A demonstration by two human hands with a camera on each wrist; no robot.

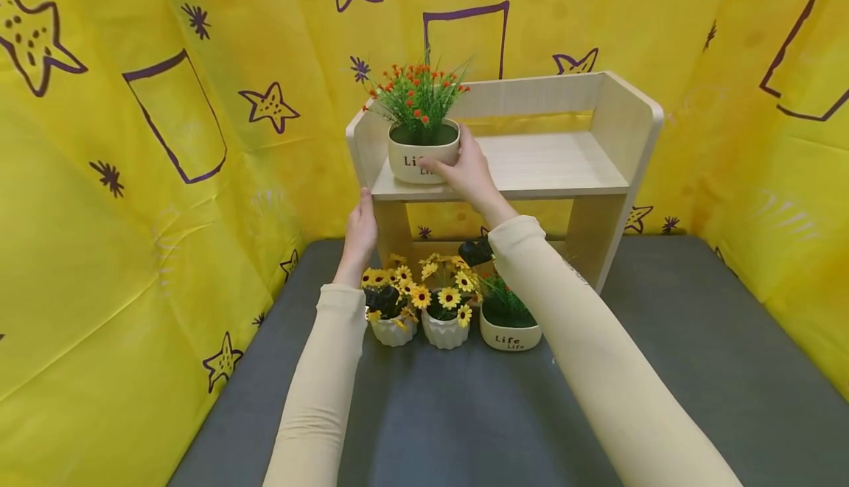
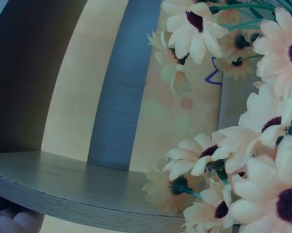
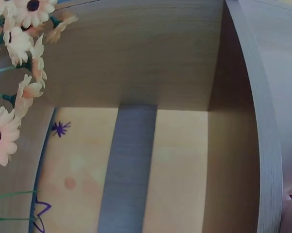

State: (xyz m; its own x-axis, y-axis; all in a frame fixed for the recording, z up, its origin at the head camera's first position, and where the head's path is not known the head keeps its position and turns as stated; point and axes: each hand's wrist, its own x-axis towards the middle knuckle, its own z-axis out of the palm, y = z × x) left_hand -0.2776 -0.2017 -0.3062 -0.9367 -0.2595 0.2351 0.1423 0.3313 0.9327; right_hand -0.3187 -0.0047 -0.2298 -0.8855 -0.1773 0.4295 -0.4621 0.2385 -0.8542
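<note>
The cream pot of red flowers (image 1: 413,149) stands upright at the left end of the upper shelf (image 1: 550,163), directly to the left of the right grip (image 1: 469,166) and within its hold. That grip is parted to the pot's width, thumb across the front lettering, grasping the right side. The left grip (image 1: 360,235) touches the left side panel (image 1: 361,149); whether its fingers curl round it cannot be told.

Shelf (image 1: 553,163) free at right, flowers (image 1: 449,298) blocking below
</note>
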